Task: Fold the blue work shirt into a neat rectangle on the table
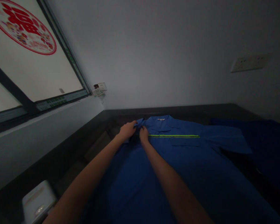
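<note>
A blue work shirt (177, 161) with a yellow-green stripe across its chest lies spread out, collar towards the wall. Its sleeve on the right reaches out flat. My left hand (128, 130) is closed on a bunched part of the shirt near the shoulder at the left. Close beside it, my right hand (144, 134) also pinches the blue cloth, just left of the collar. The fingertips of both hands are partly hidden by the folds and the dim light.
The shirt lies on a dark surface (193, 109) against a pale wall (168, 62). Darker blue cloth (266, 146) lies at the right. A white box-like object (39, 200) stands at the lower left. Sockets (249, 63) and a window (37, 77) are on the walls.
</note>
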